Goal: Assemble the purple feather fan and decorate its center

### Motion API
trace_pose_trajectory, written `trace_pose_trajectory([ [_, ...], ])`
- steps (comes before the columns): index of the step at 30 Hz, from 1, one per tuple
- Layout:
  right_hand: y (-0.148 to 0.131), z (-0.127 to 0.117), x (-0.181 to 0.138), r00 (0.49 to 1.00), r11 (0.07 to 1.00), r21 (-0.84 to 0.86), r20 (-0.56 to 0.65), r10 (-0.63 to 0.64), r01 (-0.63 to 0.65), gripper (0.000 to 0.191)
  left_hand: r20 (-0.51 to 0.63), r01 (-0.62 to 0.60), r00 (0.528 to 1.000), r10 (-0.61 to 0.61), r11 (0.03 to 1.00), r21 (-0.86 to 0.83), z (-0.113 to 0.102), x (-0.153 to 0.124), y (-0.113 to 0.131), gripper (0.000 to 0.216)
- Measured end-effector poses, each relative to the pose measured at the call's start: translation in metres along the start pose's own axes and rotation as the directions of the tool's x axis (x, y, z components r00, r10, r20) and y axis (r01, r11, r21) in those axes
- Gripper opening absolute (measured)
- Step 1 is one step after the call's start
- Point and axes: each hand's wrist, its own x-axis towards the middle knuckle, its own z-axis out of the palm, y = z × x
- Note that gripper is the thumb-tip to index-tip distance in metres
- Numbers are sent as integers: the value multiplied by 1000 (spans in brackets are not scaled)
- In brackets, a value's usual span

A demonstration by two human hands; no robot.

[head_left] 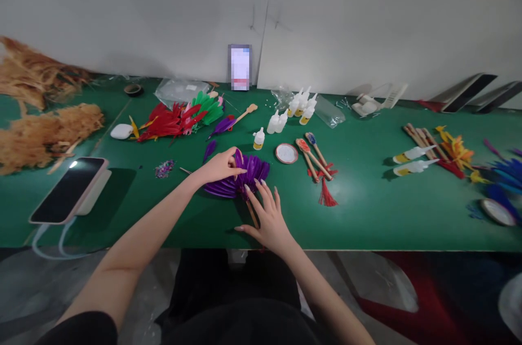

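Observation:
A purple feather fan (222,187) lies on the green table in front of me, its wooden handle (252,213) pointing toward the near edge. My left hand (223,165) is over the fan's upper left, with thumb and fingers closed on a purple feather (239,158). On the fan's right side rests my right hand (267,217), fingers spread and fingertips touching the feathers near the handle. A loose purple feather (209,150) lies just beyond my left wrist. Close to the fan stand a small glue bottle (258,139) and a round white dish (286,154).
Several glue bottles (302,105) stand farther back. Decorated wooden handles (312,157) with a red tassel (327,194) lie to the right. Red feathers (163,121) and green feathers (206,110) are piled back left. A phone (69,190) sits at the left; another leans on the wall.

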Motion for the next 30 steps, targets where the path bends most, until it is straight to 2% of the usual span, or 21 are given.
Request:
trace_pose_trajectory([
  [6, 0, -1, 2, 1000, 1000, -7, 2, 0, 0, 81, -195, -81, 969, 151, 941, 328, -3, 12, -10, 39],
  [13, -2, -2, 9, 1000, 1000, -15, 4, -9, 9, 79, -354, -47, 926, 134, 969, 244, -6, 29, -24, 21],
  [20, -2, -1, 10, 1000, 1000, 4, -5, 7, -7, 76, -362, 55, 932, -20, 995, 87, -7, 31, -14, 23],
  [30, -1, -1, 10, 1000, 1000, 11, 1, 9, -9, 74, -329, 58, 944, -2, 985, 163, -6, 30, -22, 18],
])
